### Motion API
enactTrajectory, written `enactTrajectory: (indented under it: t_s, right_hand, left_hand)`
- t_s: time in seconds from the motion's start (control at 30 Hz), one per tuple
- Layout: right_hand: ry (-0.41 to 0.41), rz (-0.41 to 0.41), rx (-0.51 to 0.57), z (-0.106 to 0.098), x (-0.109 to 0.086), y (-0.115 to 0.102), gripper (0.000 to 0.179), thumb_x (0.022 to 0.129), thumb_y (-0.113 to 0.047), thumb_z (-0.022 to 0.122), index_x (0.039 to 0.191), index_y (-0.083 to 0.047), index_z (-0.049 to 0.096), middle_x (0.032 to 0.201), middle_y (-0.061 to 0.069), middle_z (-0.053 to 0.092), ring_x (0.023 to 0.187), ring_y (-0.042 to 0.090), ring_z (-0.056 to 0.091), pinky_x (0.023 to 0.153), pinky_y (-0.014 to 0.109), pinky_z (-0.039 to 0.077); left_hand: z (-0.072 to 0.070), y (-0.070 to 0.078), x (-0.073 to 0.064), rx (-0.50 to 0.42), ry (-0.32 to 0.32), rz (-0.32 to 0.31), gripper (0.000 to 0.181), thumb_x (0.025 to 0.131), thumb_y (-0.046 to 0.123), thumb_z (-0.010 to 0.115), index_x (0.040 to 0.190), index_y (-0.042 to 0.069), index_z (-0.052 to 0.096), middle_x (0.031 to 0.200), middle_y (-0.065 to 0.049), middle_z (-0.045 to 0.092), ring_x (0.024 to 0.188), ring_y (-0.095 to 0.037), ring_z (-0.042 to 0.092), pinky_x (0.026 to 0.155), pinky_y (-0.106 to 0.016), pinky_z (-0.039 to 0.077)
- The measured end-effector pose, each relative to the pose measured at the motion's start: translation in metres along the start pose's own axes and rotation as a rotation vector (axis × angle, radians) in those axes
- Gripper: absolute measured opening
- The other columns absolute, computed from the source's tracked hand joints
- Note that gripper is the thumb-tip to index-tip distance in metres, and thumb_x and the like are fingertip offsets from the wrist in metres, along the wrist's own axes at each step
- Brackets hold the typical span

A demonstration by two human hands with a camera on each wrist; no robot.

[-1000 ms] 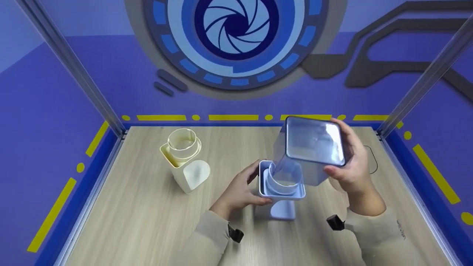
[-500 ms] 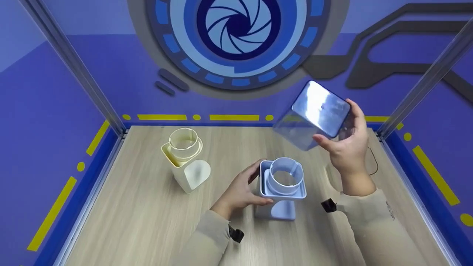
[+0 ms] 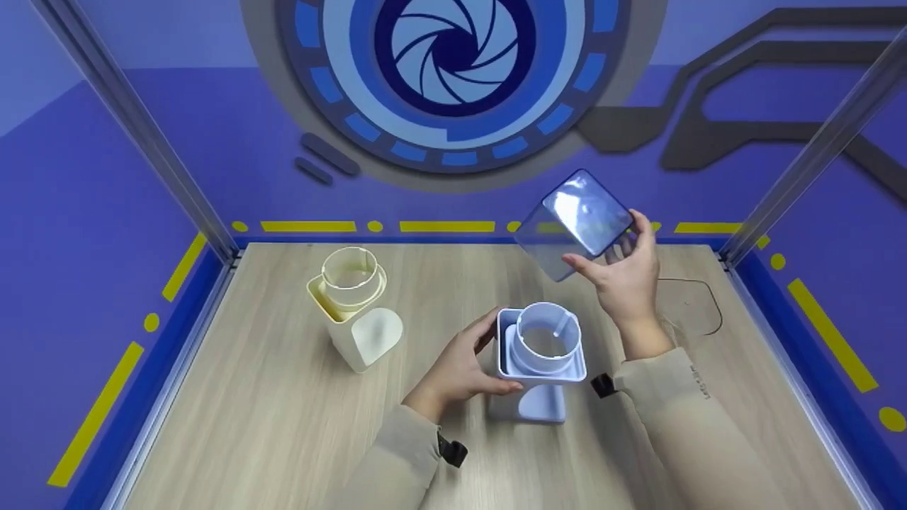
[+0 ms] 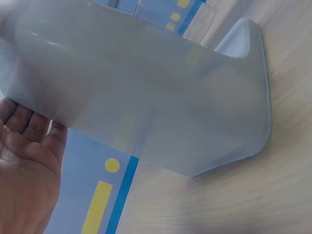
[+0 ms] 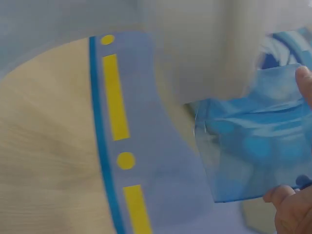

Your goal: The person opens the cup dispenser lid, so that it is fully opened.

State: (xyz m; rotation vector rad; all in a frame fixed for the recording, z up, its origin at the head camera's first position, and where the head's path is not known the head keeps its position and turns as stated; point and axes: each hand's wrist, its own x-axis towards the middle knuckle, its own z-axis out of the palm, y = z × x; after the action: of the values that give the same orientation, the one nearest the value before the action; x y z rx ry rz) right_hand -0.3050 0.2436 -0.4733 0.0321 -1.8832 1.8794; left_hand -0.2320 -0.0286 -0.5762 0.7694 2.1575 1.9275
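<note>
My left hand [image 3: 460, 363] holds a light blue dispenser base [image 3: 542, 375] by its square top, thumb at the front and fingers round the left side. The base stands upright on the table, with a round collar rising from its square tray and a scooped spout low in front. In the left wrist view the base's smooth side [image 4: 146, 92] fills much of the frame. My right hand [image 3: 631, 280] grips a clear bluish square container [image 3: 584, 212] by its end, thumb below and fingers behind. The container is tilted, above and behind the base and apart from it. In the right wrist view the container [image 5: 253, 146] looks see-through.
A cream dispenser base [image 3: 354, 312] of the same shape stands at the left on the wooden table [image 3: 262, 425]. A clear flat piece with a thin dark outline [image 3: 719, 312] lies at the right. A patterned blue wall [image 3: 453, 202] closes off the back.
The right hand has raised the clear container away from the blue base's collar, turned it, then brought it a little left. The left hand and both bases stay in place.
</note>
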Motion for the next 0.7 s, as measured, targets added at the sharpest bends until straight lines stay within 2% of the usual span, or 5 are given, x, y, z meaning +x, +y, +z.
enactTrajectory:
  t_s: [0.1,0.23,0.53,0.7]
  right_hand:
    - [-0.010,0.028,-0.050,0.003,0.002,0.015,0.126,0.069,0.007,0.106,0.170,0.001,0.031,0.169,0.022,0.045,0.163,0.032,0.048,0.139,0.039,0.041]
    - [-0.018,0.046,-0.124,0.006,0.006,0.036,0.127,0.069,0.002,0.108,0.169,0.003,0.031,0.170,0.025,0.047,0.163,0.033,0.049,0.140,0.039,0.040]
    - [-0.031,0.101,-0.406,0.006,0.010,0.075,0.133,0.072,-0.022,0.110,0.173,0.004,0.028,0.173,0.030,0.044,0.163,0.044,0.047,0.141,0.049,0.039]
    - [-0.046,0.124,-0.466,0.006,0.008,0.094,0.132,0.075,-0.030,0.110,0.174,-0.001,0.028,0.174,0.027,0.045,0.162,0.044,0.047,0.140,0.051,0.040]
  left_hand:
    - [0.000,0.000,-0.001,0.009,0.000,-0.003,0.128,0.071,0.011,0.109,0.177,0.009,0.038,0.172,-0.004,0.057,0.163,-0.022,0.051,0.140,-0.030,0.035]
    - [0.000,0.001,-0.001,0.007,-0.006,-0.001,0.127,0.070,0.011,0.109,0.176,0.008,0.038,0.172,-0.004,0.057,0.163,-0.021,0.050,0.141,-0.030,0.034]
    - [-0.002,0.000,0.001,0.009,-0.018,0.039,0.124,0.070,0.011,0.109,0.174,0.011,0.043,0.171,-0.003,0.058,0.163,-0.021,0.051,0.141,-0.031,0.035]
    - [-0.003,-0.001,0.001,-0.003,-0.024,0.048,0.121,0.069,0.010,0.109,0.172,0.016,0.047,0.168,-0.001,0.061,0.162,-0.021,0.052,0.141,-0.032,0.035]
